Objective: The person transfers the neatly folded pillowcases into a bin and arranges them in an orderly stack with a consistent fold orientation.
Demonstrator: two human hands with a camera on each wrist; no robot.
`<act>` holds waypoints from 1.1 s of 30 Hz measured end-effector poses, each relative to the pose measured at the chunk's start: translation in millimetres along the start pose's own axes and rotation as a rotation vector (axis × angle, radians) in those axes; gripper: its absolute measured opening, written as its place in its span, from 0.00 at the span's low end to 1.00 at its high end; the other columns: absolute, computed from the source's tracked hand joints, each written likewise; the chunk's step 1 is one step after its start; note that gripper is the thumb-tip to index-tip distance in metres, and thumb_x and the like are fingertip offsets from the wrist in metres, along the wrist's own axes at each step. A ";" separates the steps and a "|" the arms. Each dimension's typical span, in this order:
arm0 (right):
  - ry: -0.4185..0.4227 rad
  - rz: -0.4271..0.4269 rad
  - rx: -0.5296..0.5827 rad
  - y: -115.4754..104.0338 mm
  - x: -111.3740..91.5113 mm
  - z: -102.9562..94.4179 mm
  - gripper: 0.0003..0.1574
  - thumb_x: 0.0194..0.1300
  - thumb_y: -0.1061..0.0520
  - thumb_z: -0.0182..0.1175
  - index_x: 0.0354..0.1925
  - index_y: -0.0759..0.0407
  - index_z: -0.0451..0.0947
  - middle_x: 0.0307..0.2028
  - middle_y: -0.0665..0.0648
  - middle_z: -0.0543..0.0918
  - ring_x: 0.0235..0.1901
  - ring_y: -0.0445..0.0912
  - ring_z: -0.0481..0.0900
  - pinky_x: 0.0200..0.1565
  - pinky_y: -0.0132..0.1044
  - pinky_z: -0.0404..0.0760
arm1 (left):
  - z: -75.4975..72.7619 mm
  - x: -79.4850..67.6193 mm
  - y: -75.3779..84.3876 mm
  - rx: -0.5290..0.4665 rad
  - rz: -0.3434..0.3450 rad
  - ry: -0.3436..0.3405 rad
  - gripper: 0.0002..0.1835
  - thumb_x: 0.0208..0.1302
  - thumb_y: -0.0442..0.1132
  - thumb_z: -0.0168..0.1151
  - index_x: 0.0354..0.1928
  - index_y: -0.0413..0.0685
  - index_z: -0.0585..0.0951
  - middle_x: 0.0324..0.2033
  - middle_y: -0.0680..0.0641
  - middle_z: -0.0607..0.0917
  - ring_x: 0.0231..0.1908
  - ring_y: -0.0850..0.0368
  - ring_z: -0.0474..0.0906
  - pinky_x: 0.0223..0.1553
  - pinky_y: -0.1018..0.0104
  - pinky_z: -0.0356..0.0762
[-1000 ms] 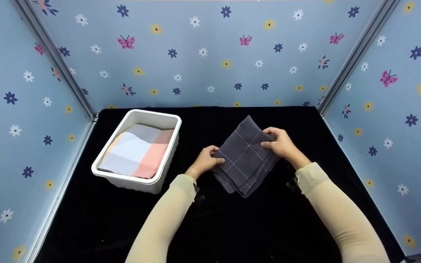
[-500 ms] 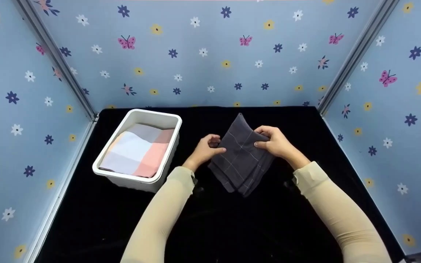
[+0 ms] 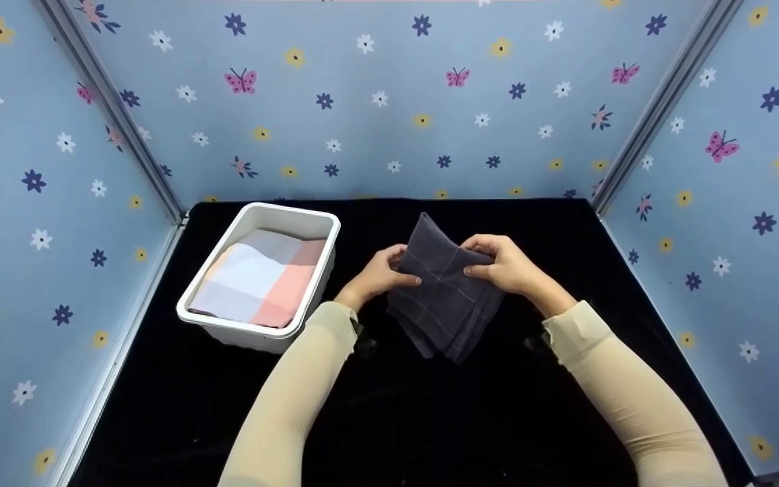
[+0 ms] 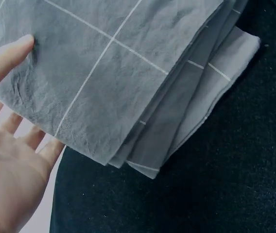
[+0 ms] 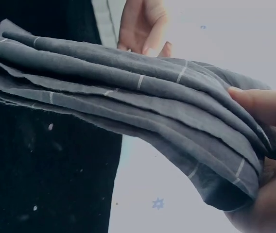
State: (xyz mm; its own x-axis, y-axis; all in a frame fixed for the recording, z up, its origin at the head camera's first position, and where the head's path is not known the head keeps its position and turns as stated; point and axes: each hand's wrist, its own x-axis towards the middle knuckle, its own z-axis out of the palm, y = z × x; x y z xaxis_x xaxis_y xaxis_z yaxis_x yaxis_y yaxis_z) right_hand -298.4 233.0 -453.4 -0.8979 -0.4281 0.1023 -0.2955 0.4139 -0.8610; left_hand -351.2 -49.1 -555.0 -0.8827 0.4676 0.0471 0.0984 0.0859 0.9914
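Note:
A folded dark grey cloth [image 3: 438, 284] with thin white grid lines is held up above the black table, one corner pointing away from me. My right hand [image 3: 508, 265] pinches its right edge, thumb in front and fingers behind. At the left edge is my left hand [image 3: 379, 272]. In the left wrist view its thumb lies on the face of the cloth [image 4: 94, 73] and the fingers reach behind, partly hidden. Several stacked layers of the cloth [image 5: 143, 97] show edge-on in the right wrist view, gripped at one end by the right hand [image 5: 269, 194].
To the left stands a white plastic bin [image 3: 325, 260] holding a folded cloth [image 3: 247, 274] with pink, pale blue and grey checks. Blue flowered panels [image 3: 389, 101] wall in the black table [image 3: 470, 426] at the back and both sides.
The left hand loosened from the cloth's left corner, shifted slightly up and took it again. The cloth's upper corner swung left, and the right hand moved a little left with it.

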 end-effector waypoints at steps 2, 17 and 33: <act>-0.002 -0.008 -0.002 -3.0 -0.4 0.6 0.15 0.66 0.71 0.72 0.51 0.68 0.86 0.44 0.70 0.91 0.32 0.41 0.87 0.34 0.32 0.86 | 0.3 -1.2 1.1 -0.040 -0.007 -0.018 0.31 0.60 0.25 0.77 0.67 0.38 0.81 0.53 0.42 0.90 0.47 0.57 0.88 0.50 0.63 0.88; 0.088 0.077 0.073 13.9 4.0 -10.6 0.18 0.63 0.72 0.72 0.52 0.70 0.84 0.37 0.54 0.92 0.31 0.40 0.88 0.33 0.32 0.86 | 1.4 -10.6 7.2 -0.091 0.000 -0.012 0.24 0.65 0.27 0.73 0.63 0.35 0.83 0.41 0.50 0.91 0.35 0.59 0.89 0.41 0.66 0.88; 0.155 0.154 0.141 45.8 8.6 -19.4 0.15 0.59 0.70 0.77 0.44 0.68 0.85 0.30 0.49 0.91 0.26 0.40 0.87 0.31 0.32 0.86 | 8.5 -23.3 27.6 -0.115 -0.002 -0.086 0.26 0.64 0.24 0.71 0.65 0.31 0.81 0.42 0.50 0.91 0.35 0.59 0.89 0.41 0.66 0.89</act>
State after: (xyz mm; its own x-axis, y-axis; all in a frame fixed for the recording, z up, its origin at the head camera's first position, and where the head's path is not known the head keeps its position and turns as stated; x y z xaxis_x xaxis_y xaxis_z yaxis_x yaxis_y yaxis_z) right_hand -326.0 263.8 -482.3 -0.9713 -0.2359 0.0308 -0.1131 0.3440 -0.9321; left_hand -324.1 -50.2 -529.8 -0.8399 0.5412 0.0394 0.0389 -0.0123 0.9992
